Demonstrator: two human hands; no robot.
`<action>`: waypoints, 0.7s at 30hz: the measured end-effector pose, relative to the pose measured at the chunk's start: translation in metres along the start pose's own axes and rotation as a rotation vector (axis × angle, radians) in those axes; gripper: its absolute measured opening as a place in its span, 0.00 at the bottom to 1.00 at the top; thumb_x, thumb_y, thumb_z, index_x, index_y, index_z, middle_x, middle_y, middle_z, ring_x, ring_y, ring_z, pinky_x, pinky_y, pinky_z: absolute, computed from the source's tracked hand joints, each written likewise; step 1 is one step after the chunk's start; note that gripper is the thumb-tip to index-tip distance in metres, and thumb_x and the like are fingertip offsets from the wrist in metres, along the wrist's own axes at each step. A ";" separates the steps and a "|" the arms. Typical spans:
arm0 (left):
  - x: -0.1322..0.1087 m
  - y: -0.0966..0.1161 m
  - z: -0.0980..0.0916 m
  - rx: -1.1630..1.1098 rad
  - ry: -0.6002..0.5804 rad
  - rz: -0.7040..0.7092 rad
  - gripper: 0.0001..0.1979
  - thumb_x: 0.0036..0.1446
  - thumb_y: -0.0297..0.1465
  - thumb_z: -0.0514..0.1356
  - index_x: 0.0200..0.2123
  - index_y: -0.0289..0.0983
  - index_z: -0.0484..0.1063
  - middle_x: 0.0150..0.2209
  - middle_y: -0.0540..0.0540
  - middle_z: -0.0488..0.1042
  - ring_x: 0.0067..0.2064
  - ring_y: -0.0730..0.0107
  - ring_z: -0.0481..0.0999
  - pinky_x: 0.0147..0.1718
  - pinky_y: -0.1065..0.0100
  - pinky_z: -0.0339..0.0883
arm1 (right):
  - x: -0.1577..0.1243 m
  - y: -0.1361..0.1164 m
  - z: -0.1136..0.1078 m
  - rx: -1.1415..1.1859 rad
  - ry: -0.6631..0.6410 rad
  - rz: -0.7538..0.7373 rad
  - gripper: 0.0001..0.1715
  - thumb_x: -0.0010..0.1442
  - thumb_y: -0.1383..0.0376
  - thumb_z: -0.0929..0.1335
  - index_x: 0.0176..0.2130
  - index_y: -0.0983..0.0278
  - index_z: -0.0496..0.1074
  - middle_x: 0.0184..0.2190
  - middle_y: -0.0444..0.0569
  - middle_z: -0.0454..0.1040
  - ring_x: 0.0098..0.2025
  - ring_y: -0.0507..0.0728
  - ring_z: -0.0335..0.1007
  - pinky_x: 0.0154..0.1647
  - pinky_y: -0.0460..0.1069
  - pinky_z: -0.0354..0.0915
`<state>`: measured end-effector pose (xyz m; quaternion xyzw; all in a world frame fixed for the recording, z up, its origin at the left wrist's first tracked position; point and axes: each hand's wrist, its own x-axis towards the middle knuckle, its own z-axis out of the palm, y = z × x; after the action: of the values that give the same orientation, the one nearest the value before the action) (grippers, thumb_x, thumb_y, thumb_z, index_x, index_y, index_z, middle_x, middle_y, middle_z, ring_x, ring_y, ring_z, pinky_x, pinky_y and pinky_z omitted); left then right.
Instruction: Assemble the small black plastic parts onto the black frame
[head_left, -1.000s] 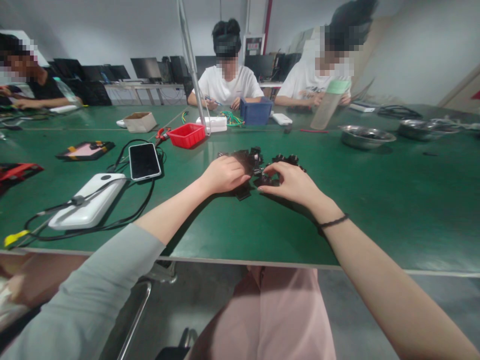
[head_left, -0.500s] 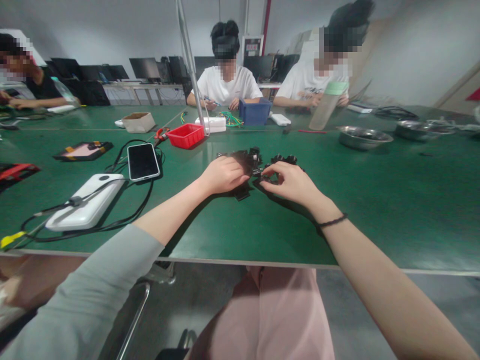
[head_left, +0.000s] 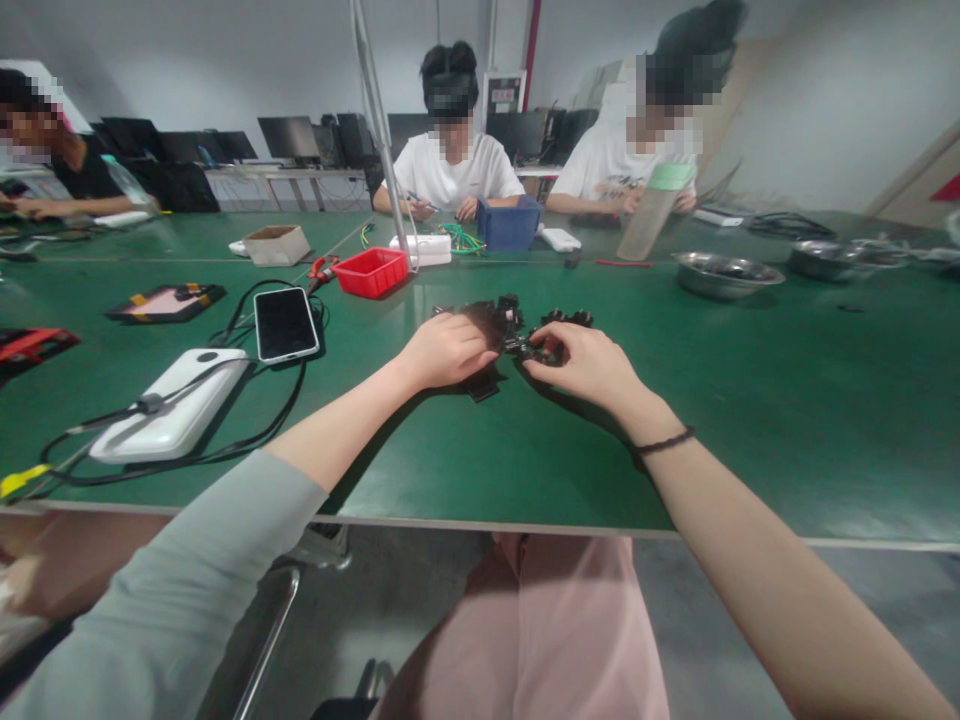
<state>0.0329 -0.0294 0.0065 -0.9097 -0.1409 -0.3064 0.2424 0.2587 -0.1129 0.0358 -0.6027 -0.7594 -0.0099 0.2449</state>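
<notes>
On the green table, my left hand [head_left: 454, 350] lies with bent fingers over a black mechanical assembly [head_left: 510, 312] and grips its left side. A flat black piece [head_left: 484, 386] sticks out below those fingers. My right hand [head_left: 581, 362], with a dark band at the wrist, has thumb and index finger curved together on a small black part [head_left: 528, 350] at the assembly's right side. Round black parts [head_left: 579, 318] show just beyond the right knuckles. The fingers hide much of the assembly, and its exact kind is unclear.
Left lie a phone [head_left: 286, 324], a white power bank [head_left: 172, 405] with black cables, and pliers [head_left: 322, 270]. Farther off stand a red tray [head_left: 371, 272], a blue bin [head_left: 510, 222], a bottle [head_left: 655, 215] and metal bowls [head_left: 729, 276]. Several people sit around the table.
My right hand has shifted very slightly to the right, and a bit more of the small parts between the hands shows. My left hand stays in place.
</notes>
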 end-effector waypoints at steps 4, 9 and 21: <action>0.000 0.000 0.000 -0.006 -0.023 -0.015 0.20 0.67 0.38 0.50 0.30 0.35 0.76 0.32 0.42 0.80 0.36 0.66 0.76 0.35 0.64 0.65 | 0.000 0.000 0.000 -0.013 0.029 0.022 0.15 0.52 0.56 0.70 0.39 0.60 0.76 0.34 0.47 0.79 0.35 0.59 0.74 0.33 0.50 0.64; -0.001 0.000 0.001 0.009 -0.011 -0.001 0.20 0.67 0.38 0.51 0.30 0.35 0.76 0.32 0.43 0.80 0.36 0.67 0.76 0.35 0.65 0.64 | 0.000 -0.002 -0.002 -0.019 0.030 0.079 0.15 0.52 0.56 0.70 0.39 0.59 0.76 0.34 0.47 0.79 0.35 0.59 0.75 0.33 0.50 0.64; 0.000 -0.001 0.000 0.024 -0.027 0.004 0.20 0.68 0.38 0.50 0.30 0.35 0.76 0.32 0.43 0.80 0.36 0.67 0.76 0.35 0.65 0.65 | 0.002 0.001 -0.001 -0.022 0.066 0.150 0.15 0.49 0.55 0.71 0.37 0.59 0.76 0.31 0.46 0.79 0.34 0.60 0.75 0.28 0.50 0.62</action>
<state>0.0326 -0.0288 0.0063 -0.9110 -0.1461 -0.2918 0.2521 0.2596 -0.1112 0.0373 -0.6599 -0.7034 -0.0198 0.2633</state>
